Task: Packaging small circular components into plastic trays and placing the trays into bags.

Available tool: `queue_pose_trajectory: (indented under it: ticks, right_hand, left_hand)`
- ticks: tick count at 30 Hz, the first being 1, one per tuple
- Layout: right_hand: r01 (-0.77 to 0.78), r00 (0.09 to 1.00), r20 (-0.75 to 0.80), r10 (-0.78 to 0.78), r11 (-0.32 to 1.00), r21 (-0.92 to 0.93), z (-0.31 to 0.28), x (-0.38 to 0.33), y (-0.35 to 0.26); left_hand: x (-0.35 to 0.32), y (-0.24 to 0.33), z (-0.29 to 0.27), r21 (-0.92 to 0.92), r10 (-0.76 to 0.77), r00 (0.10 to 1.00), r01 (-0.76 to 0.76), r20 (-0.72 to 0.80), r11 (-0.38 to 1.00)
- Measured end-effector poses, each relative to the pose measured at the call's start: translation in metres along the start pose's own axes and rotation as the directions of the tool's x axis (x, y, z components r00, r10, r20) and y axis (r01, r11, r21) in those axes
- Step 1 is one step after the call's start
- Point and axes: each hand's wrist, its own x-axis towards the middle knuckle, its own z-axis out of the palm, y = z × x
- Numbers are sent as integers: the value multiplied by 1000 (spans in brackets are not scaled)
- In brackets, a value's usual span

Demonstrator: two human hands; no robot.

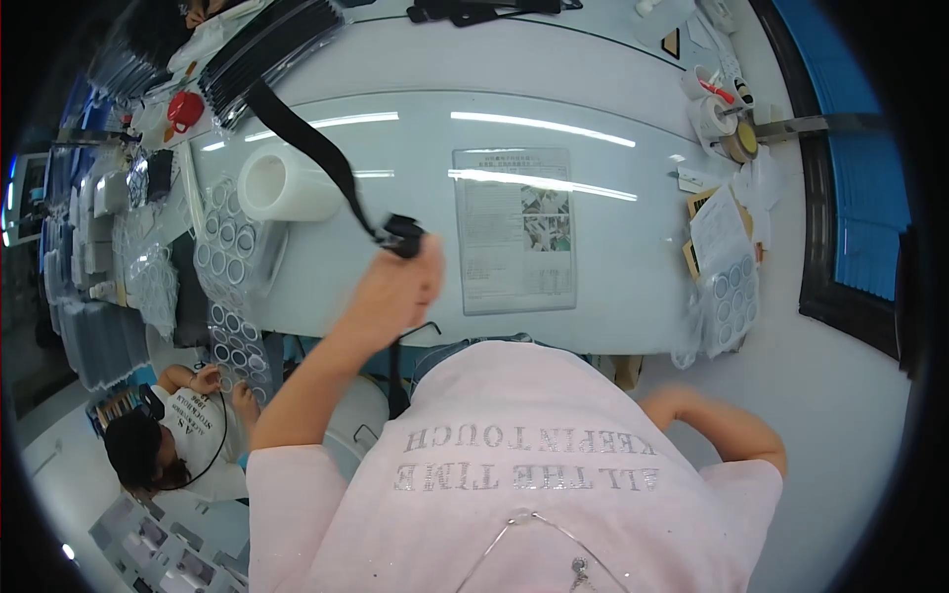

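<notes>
My left hand [400, 287] is closed around a black buckle [400, 235] on a wide black strap [314, 148], above the near left part of the glass-topped table [395, 168]. From the buckle the strap runs up and left toward a stack of black straps in clear wrap [272, 49]. A further length of black strap [396, 381] hangs below the hand, past the table's edge. My right forearm [707, 420] bends in beside my body at the right, slightly blurred. The fingers of the right hand are hidden behind my pink shirt.
Left of the strap lies a white roll [287, 185] beside clear trays of rings [229, 237]. A printed sheet [516, 232] lies mid-table. Tape rolls [736, 143] and bagged ring parts [727, 306] line the right edge. A co-worker [178, 435] sits at lower left.
</notes>
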Motion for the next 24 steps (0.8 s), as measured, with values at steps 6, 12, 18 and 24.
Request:
queue_pose_trajectory:
  ticks: [6, 12, 18, 24]
  right_hand:
    - [78, 986, 134, -96, 988, 131, -59, 22, -21]
    - [190, 972, -225, 68, 331, 924, -23, 8, -21]
    - [726, 674, -586, 450, -258, 637, 14, 36, -63]
    - [830, 415, -712, 566, 85, 551, 23, 59, -54]
  left_hand:
    - [67, -53, 77, 177, -167, 823, 81, 544, 981]
    - [85, -88, 105, 231, -316, 723, 219, 614, 948]
    - [80, -83, 114, 142, -361, 746, 343, 559, 928]
    - [64, -80, 125, 247, -270, 722, 141, 637, 959]
